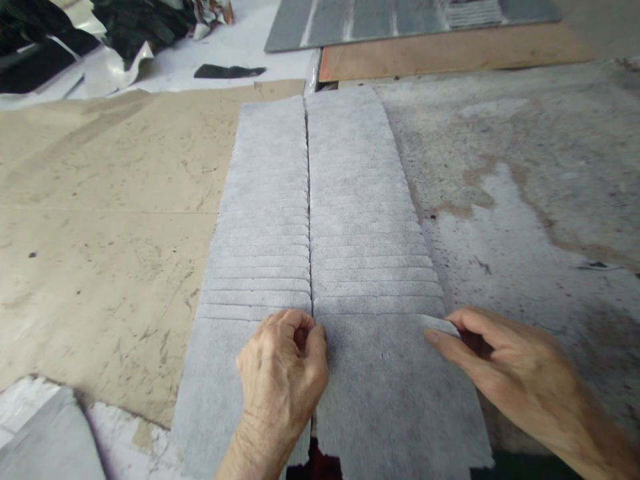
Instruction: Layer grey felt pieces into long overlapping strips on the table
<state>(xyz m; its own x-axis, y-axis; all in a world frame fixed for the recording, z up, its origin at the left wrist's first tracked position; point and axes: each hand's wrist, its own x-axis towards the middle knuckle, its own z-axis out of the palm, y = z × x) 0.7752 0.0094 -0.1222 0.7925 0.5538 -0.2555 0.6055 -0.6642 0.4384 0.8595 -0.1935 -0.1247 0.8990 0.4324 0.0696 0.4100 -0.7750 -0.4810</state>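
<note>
Two long rows of thin grey felt-like sheets lie overlapped like shingles, a left row (215,373) and a right row (395,400), with a narrow dark gap between them. My right hand (515,373) pinches the outer corner of a sheet in the right row, and this corner (440,325) is lifted and folded over. My left hand (283,367) rests over the gap at the same level, fingers curled and thumb against the index finger beside the right row's inner edge. Whatever is between those fingertips is hidden.
Brown paper (110,200) covers the table on the left; the right side is a stained grey surface (500,220). Black scraps (145,30) lie at the back left. A grey board (410,20) rests on a brown board (450,53) behind. Another grey piece (45,440) lies at lower left.
</note>
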